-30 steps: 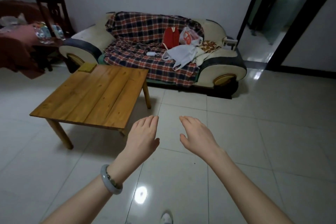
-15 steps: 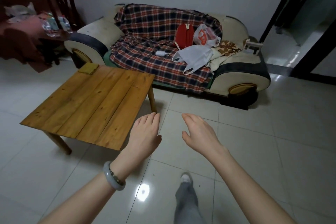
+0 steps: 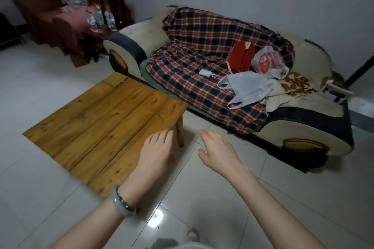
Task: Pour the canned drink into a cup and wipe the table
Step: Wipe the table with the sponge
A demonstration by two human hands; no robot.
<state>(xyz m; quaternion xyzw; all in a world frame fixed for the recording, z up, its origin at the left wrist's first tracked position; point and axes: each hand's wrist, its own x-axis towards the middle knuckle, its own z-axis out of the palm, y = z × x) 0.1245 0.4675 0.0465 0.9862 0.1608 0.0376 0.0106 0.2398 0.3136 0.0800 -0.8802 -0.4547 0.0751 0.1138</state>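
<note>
Wood planks make up the low table (image 3: 97,119) at your left, and a yellowish cloth (image 3: 115,80) lies on its far corner. I can find no can and no cup anywhere in view. Your left hand (image 3: 155,153), grey bracelet (image 3: 121,203) at the wrist, hangs over the table's near corner. Your right hand (image 3: 218,151) is just beside it, above the floor tiles. Both are loose, fingers straight, holding nothing.

As I judge it, your step now is to find the drink and the cup. The likeliest places are on the sofa (image 3: 145,32): the white plastic bag (image 3: 249,87), the orange-printed bag (image 3: 267,62) and the red bag (image 3: 240,57) — what they hold is hidden from here. The clear bottles (image 3: 99,18) on the far side table are not cans, so pass them by.

A limp bag will collapse on your wrist. Hold its mouth open with one hand and reach in with the other. Lift the can upright and do not shake it. Set can and cup near the middle of the planks, well away from the edges, and leave the cloth where it lies — you will probably want it for wiping.
</note>
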